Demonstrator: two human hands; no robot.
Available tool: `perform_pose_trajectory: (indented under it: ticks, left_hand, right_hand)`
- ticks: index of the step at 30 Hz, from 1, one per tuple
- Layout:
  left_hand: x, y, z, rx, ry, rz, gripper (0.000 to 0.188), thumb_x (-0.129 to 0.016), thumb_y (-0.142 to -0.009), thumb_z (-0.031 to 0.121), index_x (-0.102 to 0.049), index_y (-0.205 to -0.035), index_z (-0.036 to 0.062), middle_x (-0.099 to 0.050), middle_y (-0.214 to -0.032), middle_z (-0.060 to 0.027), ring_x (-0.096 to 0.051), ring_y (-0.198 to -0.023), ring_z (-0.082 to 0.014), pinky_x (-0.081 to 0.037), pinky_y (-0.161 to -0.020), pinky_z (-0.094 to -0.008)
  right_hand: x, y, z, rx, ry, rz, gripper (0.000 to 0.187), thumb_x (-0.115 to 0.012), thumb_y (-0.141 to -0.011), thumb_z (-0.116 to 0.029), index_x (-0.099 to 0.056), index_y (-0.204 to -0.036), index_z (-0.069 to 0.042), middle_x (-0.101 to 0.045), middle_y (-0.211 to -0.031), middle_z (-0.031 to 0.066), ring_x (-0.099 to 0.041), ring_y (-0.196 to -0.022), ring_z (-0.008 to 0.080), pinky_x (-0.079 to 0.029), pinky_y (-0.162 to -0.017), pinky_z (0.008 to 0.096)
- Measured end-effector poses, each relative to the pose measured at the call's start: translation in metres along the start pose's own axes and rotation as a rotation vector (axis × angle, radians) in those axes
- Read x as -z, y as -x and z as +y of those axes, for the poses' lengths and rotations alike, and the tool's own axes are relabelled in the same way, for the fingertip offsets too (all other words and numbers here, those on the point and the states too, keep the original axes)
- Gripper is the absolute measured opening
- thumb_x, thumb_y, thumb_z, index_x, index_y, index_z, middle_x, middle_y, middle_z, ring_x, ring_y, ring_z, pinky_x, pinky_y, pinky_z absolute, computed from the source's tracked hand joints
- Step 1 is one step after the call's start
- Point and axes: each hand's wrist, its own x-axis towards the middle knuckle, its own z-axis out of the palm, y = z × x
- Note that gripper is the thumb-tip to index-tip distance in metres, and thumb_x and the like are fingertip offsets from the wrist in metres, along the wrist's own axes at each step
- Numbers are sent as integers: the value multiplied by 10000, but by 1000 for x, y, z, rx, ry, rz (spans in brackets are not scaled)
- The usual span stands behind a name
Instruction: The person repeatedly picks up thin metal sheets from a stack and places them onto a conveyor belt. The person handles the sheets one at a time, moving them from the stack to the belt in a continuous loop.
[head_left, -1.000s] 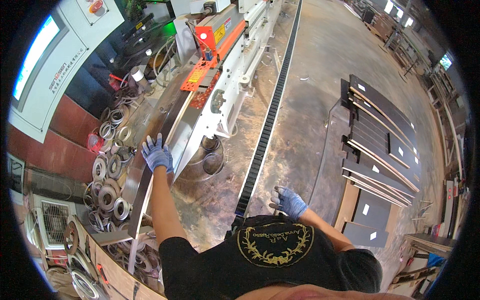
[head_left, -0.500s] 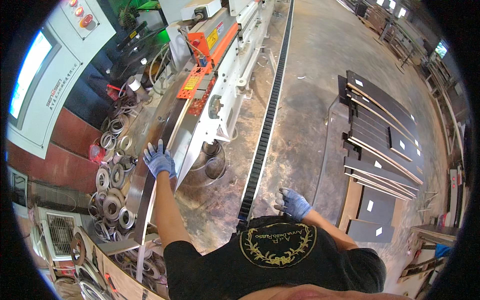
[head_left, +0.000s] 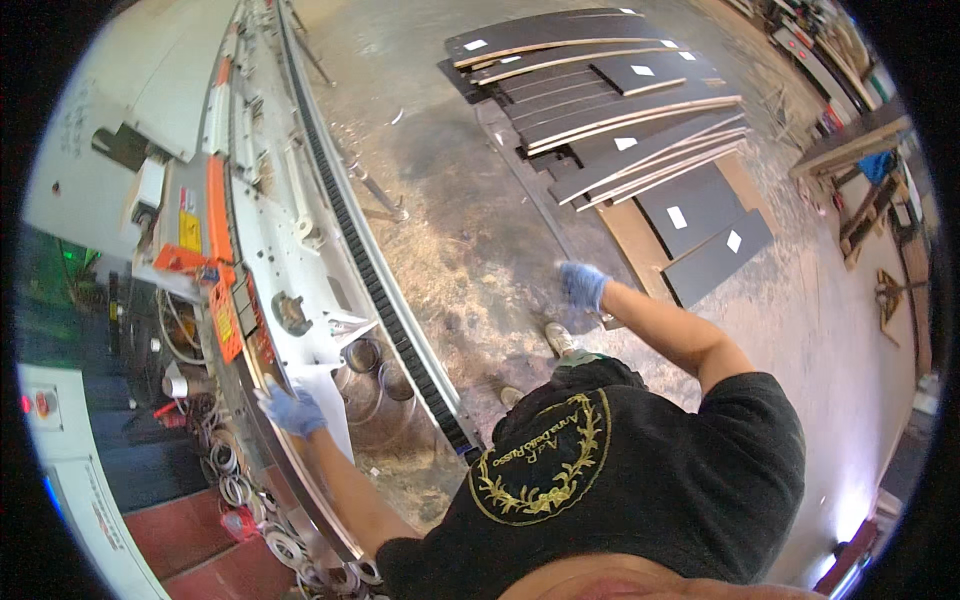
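My left hand (head_left: 290, 408), in a blue work glove, lies with fingers stretched out over a narrow dark board (head_left: 318, 505) with a pale edge. That board runs along the bed of a long white machine, its far end at an orange guard plate (head_left: 226, 322). Held out over the floor, my right hand (head_left: 586, 290), also gloved in blue, appears to hold nothing. Its fingers are slightly blurred but look loosely extended. Beyond it, dark panels (head_left: 690, 208) with pale edges and white labels lie in stacks, apart from the hand.
A black ribbed conveyor track (head_left: 372, 285) runs lengthwise between the machine and the dusty floor. Rolls of edging strip (head_left: 285, 546) heap below the machine's left side. A control cabinet (head_left: 85, 480) stands at lower left. Wooden timbers (head_left: 855, 140) stand at the far right.
My view has swung right, bringing the panel stacks nearer the middle. My right arm reaches further out toward the stacks. My left hand stays over the narrow board.
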Motion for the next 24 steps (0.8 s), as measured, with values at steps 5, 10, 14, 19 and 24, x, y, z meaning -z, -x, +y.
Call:
perform_pose_trajectory:
  ticks: [5, 10, 14, 19, 24]
  left_hand:
    - [54, 92, 101, -100, 555, 63, 514, -524, -866, 336, -446, -1293, 62, -408, -1333, -194, -438, -1177, -360, -400, -954, -412]
    - [45, 150, 135, -39, 883, -99, 578, -523, -873, 407, -449, -1251, -24, -404, -1316, -203, -387, -1226, -337, -329, -1011, -430]
    - [88, 152, 164, -43, 967, -224, 534, -562, -863, 307, -435, -1260, -25, -394, -1322, -194, -379, -1233, -314, -322, -1017, -413]
    - [49, 170, 162, -22, 1069, -326, 515, -568, -845, 204, -406, -1279, -24, -416, -1313, -149, -400, -1212, -282, -307, -1026, -379]
    - [112, 128, 189, 58, 1398, -449, 518, -600, -821, 187, -430, -1269, -10, -423, -1315, -144, -410, -1200, -256, -304, -1027, -374]
  right_hand:
    - [-73, 2, 48, 1088, 1973, -269, 658, -521, -809, -541, -412, -1300, -118, -439, -1306, 100, -422, -1158, 229, -319, -972, 364]
    - [-187, -23, 33, 1402, 1682, -383, 469, -601, -770, -538, -594, -989, -123, -618, -956, 54, -574, -821, 249, -417, -729, 472]
    - [-200, -52, -5, 1578, 1609, -578, 410, -633, -781, -442, -603, -893, -49, -602, -818, 57, -540, -674, 216, -429, -607, 369]
    - [52, -22, 33, 866, 1972, -741, 368, -666, -782, -319, -545, -1009, -55, -609, -932, 125, -590, -785, 245, -500, -765, 388]
    - [37, 83, 68, 588, 1672, -549, 369, -653, -789, -356, -545, -1014, -84, -614, -953, 105, -595, -851, 270, -488, -827, 446]
